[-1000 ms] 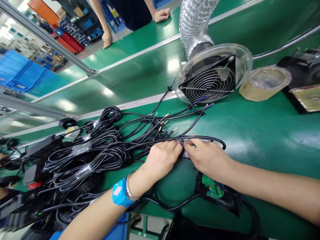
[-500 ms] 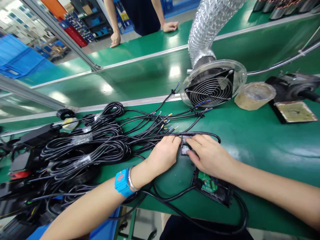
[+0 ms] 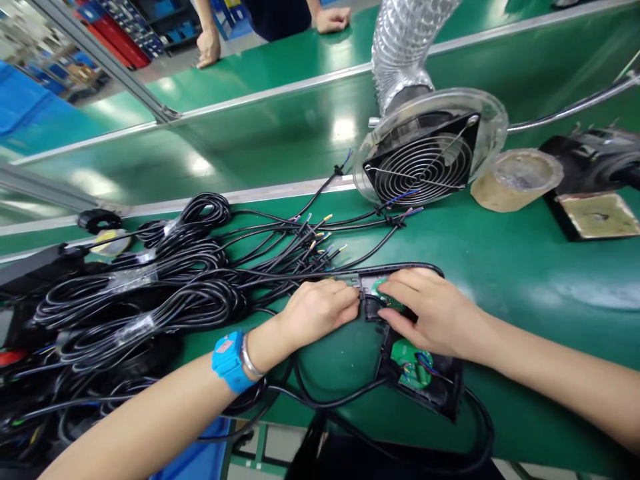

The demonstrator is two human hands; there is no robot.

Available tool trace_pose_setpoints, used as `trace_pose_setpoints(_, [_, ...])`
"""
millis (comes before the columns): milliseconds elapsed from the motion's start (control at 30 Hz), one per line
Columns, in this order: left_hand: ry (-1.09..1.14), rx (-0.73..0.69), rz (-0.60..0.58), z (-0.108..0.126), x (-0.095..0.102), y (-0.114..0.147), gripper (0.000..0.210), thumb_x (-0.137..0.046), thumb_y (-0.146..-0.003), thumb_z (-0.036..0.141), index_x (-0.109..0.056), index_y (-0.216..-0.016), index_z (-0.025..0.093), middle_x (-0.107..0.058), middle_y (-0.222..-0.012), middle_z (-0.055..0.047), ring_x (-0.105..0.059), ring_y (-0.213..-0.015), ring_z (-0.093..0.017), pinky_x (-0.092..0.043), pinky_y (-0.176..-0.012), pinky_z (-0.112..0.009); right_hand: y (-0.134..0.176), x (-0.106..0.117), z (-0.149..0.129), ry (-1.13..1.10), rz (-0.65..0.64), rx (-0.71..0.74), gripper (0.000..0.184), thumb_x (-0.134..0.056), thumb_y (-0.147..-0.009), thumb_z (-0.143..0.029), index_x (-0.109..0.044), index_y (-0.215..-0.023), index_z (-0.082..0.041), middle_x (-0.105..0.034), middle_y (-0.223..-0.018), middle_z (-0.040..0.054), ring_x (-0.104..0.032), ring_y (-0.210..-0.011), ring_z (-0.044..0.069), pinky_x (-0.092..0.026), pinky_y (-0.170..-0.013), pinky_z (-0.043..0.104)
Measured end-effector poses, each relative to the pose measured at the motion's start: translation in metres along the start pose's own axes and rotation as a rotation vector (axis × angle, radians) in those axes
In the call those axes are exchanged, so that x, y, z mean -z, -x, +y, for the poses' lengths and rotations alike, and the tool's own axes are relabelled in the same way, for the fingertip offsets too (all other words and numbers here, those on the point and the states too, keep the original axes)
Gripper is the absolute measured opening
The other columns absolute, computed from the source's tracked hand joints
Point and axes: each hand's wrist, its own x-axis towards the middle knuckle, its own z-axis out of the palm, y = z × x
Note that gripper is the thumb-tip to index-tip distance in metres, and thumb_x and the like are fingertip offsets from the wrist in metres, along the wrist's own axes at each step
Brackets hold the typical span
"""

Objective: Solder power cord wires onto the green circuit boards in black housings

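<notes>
A small black plastic housing point(image 3: 371, 312) lies open on the bench between my hands, a green circuit board point(image 3: 381, 288) inside it. My left hand point(image 3: 325, 305) is closed at the housing's left wall, fingers curled round the black cable that enters there; its fingertips are partly hidden. From the right, my right hand point(image 3: 425, 310) reaches over the housing, thumb and fingers bent onto the board. Just below it sits a second open black housing point(image 3: 445, 393) with a round green circuit board point(image 3: 411, 363) and thin coloured wires. A thick black cable point(image 3: 345, 402) joins this one on its left.
Coiled black cables point(image 3: 195, 293) heap up on the left, their stripped coloured ends pointing at the middle. A fan with a wire guard point(image 3: 420, 167) on a silver duct point(image 3: 407, 47) stands behind. A tape roll point(image 3: 517, 179) is right of it. Another person's hands point(image 3: 333, 20) rest across the bench.
The view has shifted, so the bench items sit further left. My right fingers have moved slightly in the upper housing, where green board now shows. More of the lower housing is uncovered.
</notes>
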Motion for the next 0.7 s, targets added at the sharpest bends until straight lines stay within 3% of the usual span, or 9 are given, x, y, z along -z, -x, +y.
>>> trace_pose_setpoints(300, [-0.239, -0.026, 0.045, 0.009, 0.004, 0.004, 0.019, -0.048, -0.093, 0.026, -0.064, -0.095, 0.015, -0.057, -0.061, 0.002, -0.053, -0.053, -0.012, -0.036, -0.046, -0.025, 0.001, -0.002, 0.002, -0.043, 0.034, -0.005, 0.02, -0.051, -0.088, -0.025, -0.062, -0.099, -0.013, -0.065, -0.092, 0.0102, -0.06, -0.088, 0.021, -0.05, -0.08, 0.037])
trace_pose_setpoints(400, [-0.159, 0.112, -0.022, 0.016, 0.01, 0.003, 0.021, -0.05, -0.091, 0.027, -0.065, -0.099, 0.017, -0.061, -0.068, 0.0, -0.057, -0.062, -0.014, -0.044, -0.053, -0.025, 0.004, 0.002, 0.003, -0.115, 0.054, -0.028, 0.022, -0.05, -0.083, -0.018, -0.061, -0.102, -0.014, -0.064, -0.097, 0.0097, -0.059, -0.093, 0.02, -0.051, -0.083, 0.035])
trace_pose_setpoints(500, [0.027, 0.278, -0.03, 0.02, 0.014, 0.002, 0.02, -0.053, -0.09, 0.027, -0.066, -0.102, 0.019, -0.067, -0.087, -0.003, -0.062, -0.079, -0.015, -0.051, -0.071, -0.026, 0.005, 0.006, -0.001, -0.121, 0.073, -0.044, 0.025, -0.047, -0.082, -0.014, -0.061, -0.102, -0.014, -0.062, -0.102, 0.0101, -0.057, -0.096, 0.019, -0.05, -0.086, 0.035])
trace_pose_setpoints(567, [0.115, 0.305, -0.001, 0.02, 0.014, 0.002, 0.017, -0.055, -0.089, 0.025, -0.067, -0.099, 0.02, -0.068, -0.091, -0.002, -0.062, -0.083, -0.015, -0.051, -0.077, -0.026, 0.002, 0.006, -0.009, -0.034, 0.04, -0.054, 0.026, -0.044, -0.085, -0.015, -0.062, -0.104, -0.012, -0.061, -0.102, 0.0116, -0.055, -0.096, 0.022, -0.049, -0.085, 0.037])
trace_pose_setpoints(700, [0.135, 0.276, -0.021, 0.015, 0.012, 0.002, 0.015, -0.055, -0.089, 0.025, -0.068, -0.094, 0.021, -0.068, -0.085, 0.0, -0.059, -0.078, -0.014, -0.05, -0.074, -0.026, -0.013, 0.003, -0.033, 0.234, -0.118, -0.096, 0.041, -0.044, -0.088, -0.027, -0.059, -0.118, -0.002, -0.058, -0.097, 0.0169, -0.049, -0.09, 0.028, -0.044, -0.077, 0.044])
